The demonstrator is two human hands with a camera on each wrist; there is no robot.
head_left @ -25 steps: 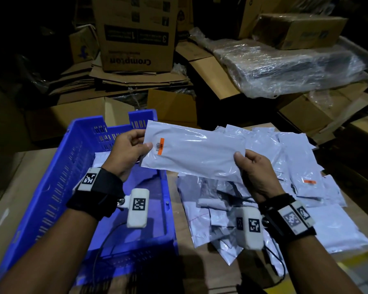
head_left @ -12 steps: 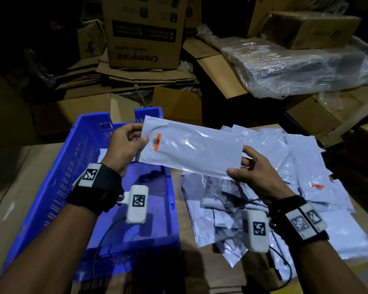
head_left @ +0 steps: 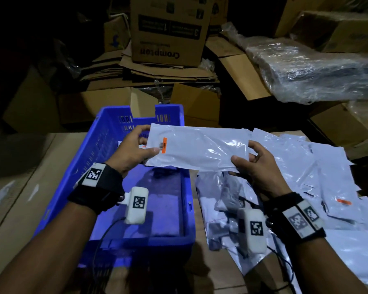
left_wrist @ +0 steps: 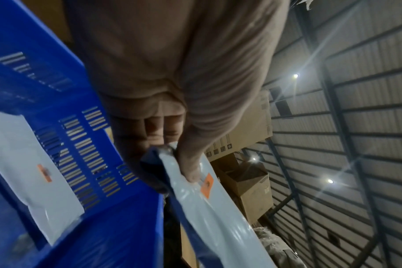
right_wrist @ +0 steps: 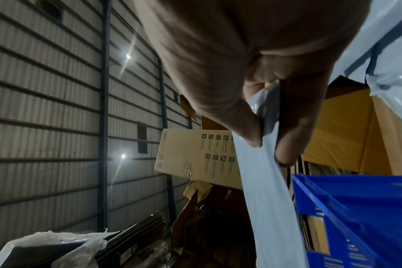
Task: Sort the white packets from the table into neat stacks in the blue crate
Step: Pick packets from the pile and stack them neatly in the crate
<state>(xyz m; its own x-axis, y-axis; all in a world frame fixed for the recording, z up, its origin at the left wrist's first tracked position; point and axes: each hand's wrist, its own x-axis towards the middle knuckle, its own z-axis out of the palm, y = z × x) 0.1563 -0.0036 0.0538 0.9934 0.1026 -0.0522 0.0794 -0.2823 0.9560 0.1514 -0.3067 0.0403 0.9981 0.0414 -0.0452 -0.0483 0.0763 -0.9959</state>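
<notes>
Holding one white packet (head_left: 197,148) stretched flat between both hands, half over blue crate (head_left: 77,166), half over table pile (head_left: 327,187). Left hand (head_left: 134,150) pinching label end, right hand (head_left: 256,164) pinching other end, fingers curled on it. Transfer step. Next, I judge: lowering it square onto packet in crate (left_wrist: 32,174), edges aligned.

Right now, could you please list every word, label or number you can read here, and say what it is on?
"Crompton", upside down, on the big box.
"3" and "1", upside down, in that box's dark band; the rest there is blurred.
Orange label with barcode on the held packet: too small to read.
Orange label on a table packet: blurred.
Wrist tags: patterns only, no words.
</notes>
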